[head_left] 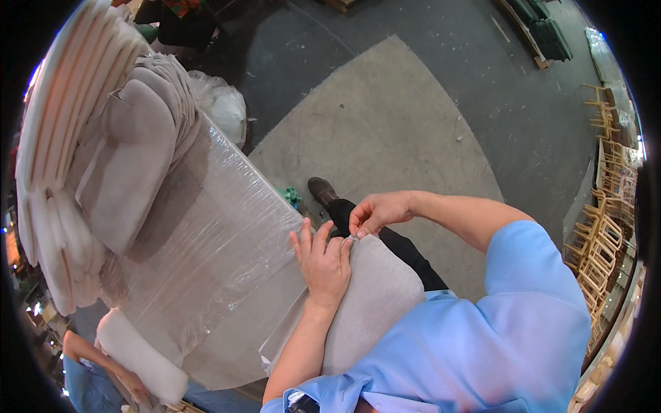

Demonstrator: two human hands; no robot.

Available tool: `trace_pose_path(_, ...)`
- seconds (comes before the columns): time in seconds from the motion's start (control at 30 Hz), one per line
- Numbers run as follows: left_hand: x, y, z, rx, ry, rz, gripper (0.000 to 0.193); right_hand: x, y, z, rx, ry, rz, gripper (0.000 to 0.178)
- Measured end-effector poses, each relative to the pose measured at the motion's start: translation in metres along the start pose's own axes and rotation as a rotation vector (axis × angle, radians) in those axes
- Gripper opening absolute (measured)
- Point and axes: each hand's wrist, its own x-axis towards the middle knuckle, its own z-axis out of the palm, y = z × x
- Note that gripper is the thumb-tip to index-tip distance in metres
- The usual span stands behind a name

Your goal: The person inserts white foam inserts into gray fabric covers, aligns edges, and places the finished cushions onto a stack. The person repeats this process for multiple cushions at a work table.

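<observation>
A light grey fabric cover (379,279), shaped like a cushion with rounded corners, lies against my front at the table's near right edge. My right hand (382,210) pinches its far corner between thumb and fingertips. My left hand (325,270) meets it there, thumb and index finger closed on the fabric edge while the other fingers stretch out. Whatever small part sits between the fingertips is too small to make out. My left forearm lies across the cover's left side.
Plastic film wraps the table (227,268). On its far left are piled grey covers (134,158) beside stacked white foam pads (76,103). At lower left another person's hand (134,385) touches a white pad (141,354). Wooden chair frames (599,248) stand far right.
</observation>
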Motion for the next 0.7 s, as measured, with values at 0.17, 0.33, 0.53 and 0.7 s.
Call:
trace_pose_path(0.17,0.006,0.0,-0.007,-0.075,-0.102,-0.059,0.027,-0.001,-0.003,0.007,-0.029,0.083,-0.002,0.016)
trace_pose_path(0.33,0.013,-0.001,-0.009,-0.045,-0.191,-0.072,0.034,0.001,0.012,0.023,-0.133,0.275,-0.091,0.02)
trace_pose_path(0.53,0.024,0.005,0.006,0.019,-0.245,-0.17,0.037,0.01,0.037,0.036,0.167,0.464,-0.039,0.023)
trace_pose_path(0.7,0.028,0.003,0.015,0.021,-0.242,-0.221,0.034,0.022,0.049,0.038,0.46,0.472,0.142,0.02)
